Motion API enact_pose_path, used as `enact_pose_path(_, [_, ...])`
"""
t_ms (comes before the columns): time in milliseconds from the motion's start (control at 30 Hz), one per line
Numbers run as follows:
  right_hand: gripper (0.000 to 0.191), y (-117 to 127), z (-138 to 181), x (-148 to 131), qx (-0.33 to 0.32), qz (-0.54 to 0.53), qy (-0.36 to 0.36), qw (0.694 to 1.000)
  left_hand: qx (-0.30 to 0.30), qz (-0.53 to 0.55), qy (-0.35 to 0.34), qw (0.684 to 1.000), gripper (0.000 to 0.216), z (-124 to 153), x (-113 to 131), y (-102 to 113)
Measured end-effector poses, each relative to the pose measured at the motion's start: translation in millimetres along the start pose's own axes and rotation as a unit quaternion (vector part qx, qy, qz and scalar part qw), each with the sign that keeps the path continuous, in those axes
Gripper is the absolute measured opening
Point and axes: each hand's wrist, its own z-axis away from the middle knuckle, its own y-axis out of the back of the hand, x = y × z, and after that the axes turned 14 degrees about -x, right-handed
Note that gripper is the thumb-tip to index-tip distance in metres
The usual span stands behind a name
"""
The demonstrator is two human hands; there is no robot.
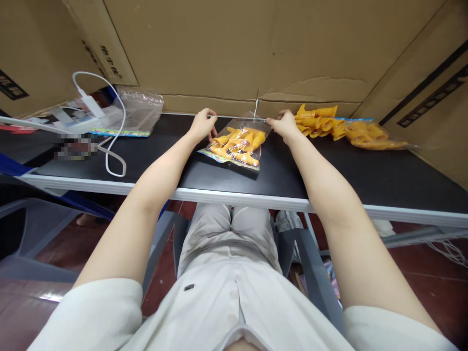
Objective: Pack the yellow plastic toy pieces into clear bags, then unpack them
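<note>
A clear plastic bag (224, 155) filled with several orange-yellow plastic pieces (242, 141) lies before me on the black tabletop. Its colourful printed edge faces me. My left hand (203, 126) is closed at the bag's upper left side, thumb and fingers curled down, with the fingertips partly hidden. At the upper right corner, my right hand (283, 125) pinches the clear film. Just right of that hand, loose orange-yellow plastic pieces (321, 122) are heaped, touching another filled bag (373, 135).
A flat clear bag (142, 112) rests at the back left, beside a white charger with a looping cable (124, 117). Cardboard (204, 48) walls the table's back. The table's pale front edge (237, 196) runs above my lap.
</note>
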Motion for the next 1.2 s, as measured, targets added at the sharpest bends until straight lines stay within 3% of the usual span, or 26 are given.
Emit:
enact_pose_path(100, [0.017, -6, 14, -15, -0.075, -0.177, -0.116, 0.975, 0.006, 0.006, -0.004, 1.0, 0.027, -4, -4, -4])
enact_pose_path(200, [0.019, -12, 29, -27, -0.109, -0.242, -0.135, 0.955, 0.02, -0.022, -0.015, 0.999, 0.03, -8, -7, -8])
enact_pose_path(300, [0.028, -18, 38, -32, -0.1, -0.25, -0.103, 0.958, 0.034, -0.076, -0.018, 0.996, 0.025, -10, -8, -9])
enact_pose_path(400, [0.03, -23, 42, -34, -0.117, -0.246, -0.082, 0.959, 0.01, -0.105, 0.005, 0.994, 0.007, -9, -9, -8])
enact_pose_path(533, [0.028, -27, 47, -40, -0.151, -0.249, -0.065, 0.954, -0.019, -0.078, 0.032, 0.996, 0.026, -10, -15, -5])
enact_pose_path(767, [0.031, -28, 48, -44, -0.14, -0.262, -0.08, 0.952, 0.039, -0.015, 0.03, 0.999, 0.019, -16, -18, -1])
enact_pose_path(1000, [0.024, -18, 41, -31, -0.207, -0.276, -0.065, 0.936, -0.012, 0.094, 0.008, 0.995, 0.027, -2, -7, 2])
enact_pose_path(1200, [0.025, -16, 39, -31, -0.188, -0.247, -0.037, 0.95, -0.01, 0.087, 0.009, 0.996, 0.021, 0, -2, 5])
